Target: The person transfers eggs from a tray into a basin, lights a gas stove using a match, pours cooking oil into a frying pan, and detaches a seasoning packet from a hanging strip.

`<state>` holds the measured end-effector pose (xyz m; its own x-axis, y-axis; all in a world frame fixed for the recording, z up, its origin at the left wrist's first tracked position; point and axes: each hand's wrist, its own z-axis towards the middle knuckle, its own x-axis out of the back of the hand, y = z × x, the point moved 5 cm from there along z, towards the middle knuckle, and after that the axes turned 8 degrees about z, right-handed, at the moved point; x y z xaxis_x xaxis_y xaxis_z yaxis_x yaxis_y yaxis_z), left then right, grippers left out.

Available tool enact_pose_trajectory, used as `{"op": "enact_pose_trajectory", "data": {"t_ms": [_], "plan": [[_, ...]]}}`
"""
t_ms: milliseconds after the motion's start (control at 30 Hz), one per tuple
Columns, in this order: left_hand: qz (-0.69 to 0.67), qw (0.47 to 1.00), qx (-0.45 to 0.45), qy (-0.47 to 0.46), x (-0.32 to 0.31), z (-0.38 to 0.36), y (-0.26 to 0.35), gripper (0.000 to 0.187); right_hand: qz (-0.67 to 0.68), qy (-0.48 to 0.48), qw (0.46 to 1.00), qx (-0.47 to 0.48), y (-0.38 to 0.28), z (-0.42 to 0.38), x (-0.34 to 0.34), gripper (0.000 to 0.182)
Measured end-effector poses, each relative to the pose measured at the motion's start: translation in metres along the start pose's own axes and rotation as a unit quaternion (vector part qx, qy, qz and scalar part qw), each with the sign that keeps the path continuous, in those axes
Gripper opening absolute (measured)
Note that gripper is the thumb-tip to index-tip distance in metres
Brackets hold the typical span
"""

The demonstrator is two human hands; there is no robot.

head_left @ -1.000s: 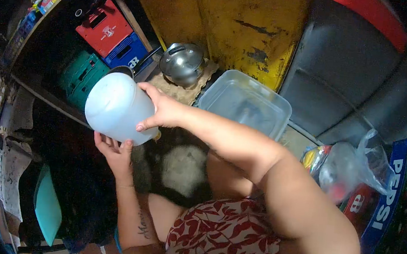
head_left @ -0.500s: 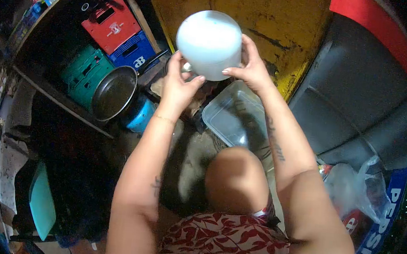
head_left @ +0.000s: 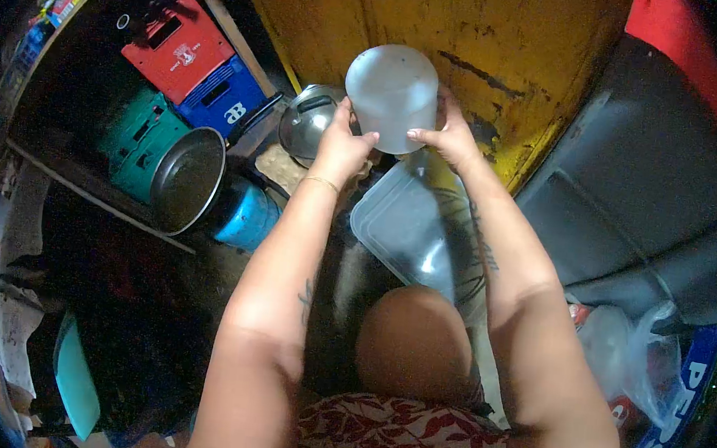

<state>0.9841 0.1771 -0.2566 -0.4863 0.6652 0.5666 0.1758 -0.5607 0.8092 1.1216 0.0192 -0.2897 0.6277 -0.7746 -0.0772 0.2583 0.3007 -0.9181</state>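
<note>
Between both hands I hold up a whitish translucent round plastic container (head_left: 393, 99), its flat circular end turned toward me. My left hand (head_left: 346, 146) grips its left side, thumb on the near lower edge. On the right side my right hand (head_left: 450, 136) is closed round it, with the thumb in front and the fingers partly hidden behind. Below the container sits a clear rectangular plastic box (head_left: 401, 219). A metal pot with a dark handle (head_left: 306, 125) stands just left of my left hand.
At left, a frying pan (head_left: 187, 179) leans before red (head_left: 182, 46), blue (head_left: 223, 97) and green (head_left: 131, 140) crates. A blue cylinder (head_left: 248, 219) stands beneath it. A yellow worn panel (head_left: 510, 50) rises behind. Plastic bags (head_left: 629, 350) and a Pepsi crate (head_left: 670, 413) are at right.
The container and both hands have shifted right and slightly down in view. The metal pot, mostly hidden before, now shows beside my left hand. Both hands keep their hold.
</note>
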Motion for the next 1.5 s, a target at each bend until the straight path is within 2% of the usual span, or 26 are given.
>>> {"op": "enact_pose_trajectory", "data": {"t_ms": [67, 167, 267, 333, 433, 500, 567, 633, 733, 767, 900, 967, 1000, 1033, 1067, 1100, 1133, 1167, 1200, 1233, 1267, 1333, 1400, 1500], "plan": [[0.012, 1.000, 0.018, -0.004, -0.004, 0.002, -0.002, 0.083, 0.013, 0.017, 1.000, -0.012, 0.004, -0.007, -0.001, 0.110], [0.081, 0.996, -0.026, 0.007, -0.010, 0.003, 0.008, 0.080, 0.027, 0.050, 0.998, -0.030, 0.010, -0.013, 0.000, 0.108], [0.017, 0.999, 0.028, -0.040, -0.014, -0.004, 0.026, 0.078, 0.016, 0.071, 0.997, -0.034, 0.022, -0.016, 0.008, 0.104], [0.000, 0.998, -0.026, -0.063, -0.018, -0.003, 0.031, 0.078, 0.008, 0.074, 0.997, -0.029, 0.024, -0.017, 0.010, 0.102], [-0.020, 0.996, 0.015, -0.083, -0.020, -0.013, 0.034, 0.074, 0.017, 0.110, 0.994, -0.017, 0.021, -0.020, 0.009, 0.100], [-0.018, 0.998, -0.010, -0.052, -0.029, -0.007, 0.000, 0.073, 0.072, 0.109, 0.991, -0.023, 0.017, -0.023, 0.010, 0.102], [-0.016, 0.999, -0.034, -0.022, -0.027, -0.011, -0.012, 0.071, 0.064, 0.116, 0.991, -0.005, 0.016, -0.026, 0.012, 0.104], [-0.018, 1.000, 0.021, -0.008, -0.019, -0.030, -0.020, 0.065, 0.057, 0.120, 0.991, 0.012, 0.018, -0.026, 0.015, 0.107], [-0.016, 0.999, 0.008, -0.041, 0.000, -0.058, -0.023, 0.059, 0.046, 0.144, 0.988, -0.006, 0.027, -0.027, 0.018, 0.113], [-0.053, 0.997, 0.026, -0.042, 0.004, -0.070, -0.026, 0.053, 0.028, 0.146, 0.989, -0.005, 0.027, -0.028, 0.019, 0.115], [-0.043, 0.995, 0.063, -0.056, 0.031, -0.120, -0.028, 0.049, -0.012, 0.143, 0.990, -0.006, 0.020, -0.037, 0.018, 0.118], [-0.056, 0.988, 0.115, -0.084, 0.043, -0.144, -0.043, 0.046, -0.002, 0.153, 0.988, -0.034, 0.014, -0.049, 0.017, 0.117], [-0.038, 0.990, 0.110, -0.083, 0.052, -0.156, -0.048, 0.044, 0.008, 0.164, 0.985, -0.056, 0.014, -0.056, 0.017, 0.116], [-0.023, 0.991, 0.103, -0.086, 0.060, -0.167, -0.053, 0.043, 0.026, 0.177, 0.981, -0.070, 0.015, -0.064, 0.016, 0.113], [-0.024, 0.985, 0.148, -0.089, 0.069, -0.179, -0.047, 0.043, 0.038, 0.196, 0.976, -0.084, 0.015, -0.074, 0.017, 0.110], [-0.001, 0.989, 0.120, -0.082, 0.077, -0.187, -0.064, 0.040, -0.045, 0.224, 0.971, -0.071, 0.020, -0.086, 0.017, 0.101], [0.066, 0.993, 0.067, -0.067, 0.087, -0.194, -0.069, 0.036, -0.022, 0.249, 0.963, -0.100, 0.021, -0.103, 0.013, 0.093], [0.045, 0.979, 0.179, -0.087, 0.096, -0.205, -0.066, 0.032, -0.042, 0.259, 0.960, -0.094, 0.024, -0.118, 0.009, 0.085], [0.008, 0.979, 0.192, -0.068, 0.101, -0.213, -0.086, 0.022, -0.019, 0.273, 0.953, -0.128, 0.021, -0.133, 0.002, 0.080], [0.096, 0.982, 0.132, -0.093, 0.112, -0.215, -0.090, 0.009, -0.059, 0.268, 0.954, -0.125, 0.019, -0.150, -0.004, 0.073], [0.155, 0.980, 0.084, -0.092, 0.121, -0.219, -0.103, 0.021, 0.036, 0.291, 0.953, -0.080, 0.042, -0.166, -0.012, 0.066], [0.149, 0.971, 0.134, -0.133, 0.133, -0.231, -0.131, 0.030, -0.031, 0.280, 0.951, -0.126, 0.007, -0.198, -0.034, 0.060], [0.149, 0.974, 0.118, -0.123, 0.144, -0.243, -0.179, 0.028, -0.066, 0.216, 0.968, -0.108, -0.014, -0.221, -0.057, 0.053], [0.177, 0.974, 0.105, -0.099, 0.156, -0.252, -0.215, 0.023, -0.084, 0.201, 0.975, -0.050, -0.055, -0.221, -0.056, 0.046]]}}
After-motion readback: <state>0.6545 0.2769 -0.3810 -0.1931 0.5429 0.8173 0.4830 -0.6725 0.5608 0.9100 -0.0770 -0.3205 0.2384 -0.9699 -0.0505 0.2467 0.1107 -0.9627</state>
